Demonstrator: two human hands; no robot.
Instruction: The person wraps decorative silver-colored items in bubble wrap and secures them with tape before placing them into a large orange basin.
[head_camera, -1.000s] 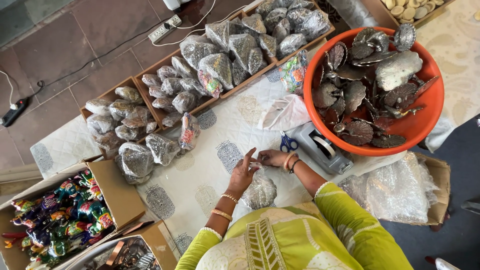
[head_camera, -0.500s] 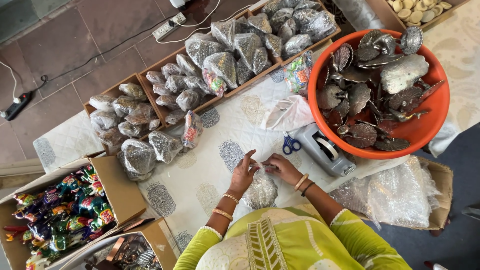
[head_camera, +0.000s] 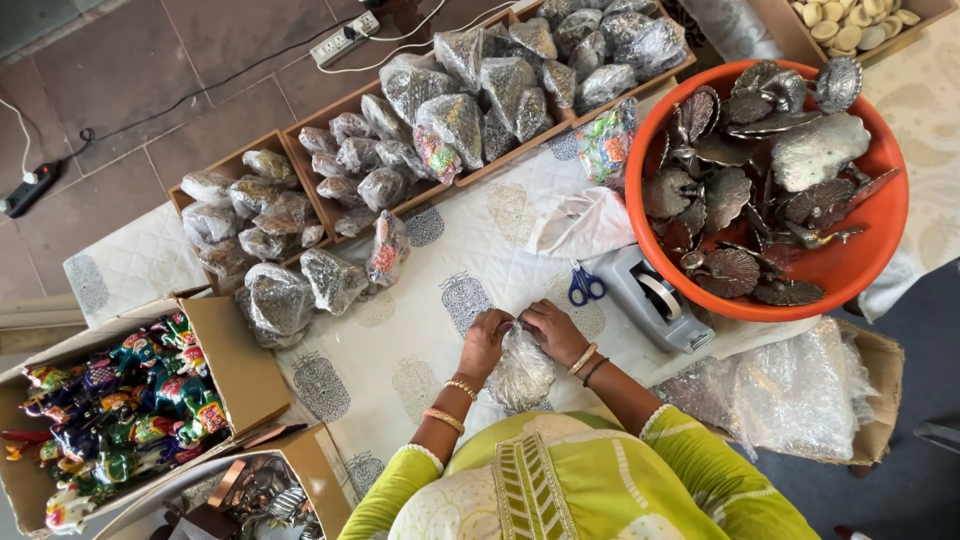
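1. The left hand (head_camera: 484, 340) and the right hand (head_camera: 553, 330) are both curling their fingers tightly around the top of a small clear plastic packet of silvery pieces (head_camera: 520, 372), pinching its neck between them.
2. The packet is resting on the white quilted cloth with grey printed motifs (head_camera: 420, 300), right in front of the person in the lime-green top.
3. Just beyond the right hand are lying blue-handled scissors (head_camera: 585, 286) and a grey tape dispenser (head_camera: 655, 297) — the dispenser is sitting against the big orange plastic tub of silver metal dishes (head_camera: 870, 250).
4. Wooden trays of finished wrapped packets (head_camera: 400, 130) are lining the far edge of the cloth — well apart from the hands.
5. A cardboard box of brightly painted figurines (head_camera: 240, 370) is standing to the person's left.
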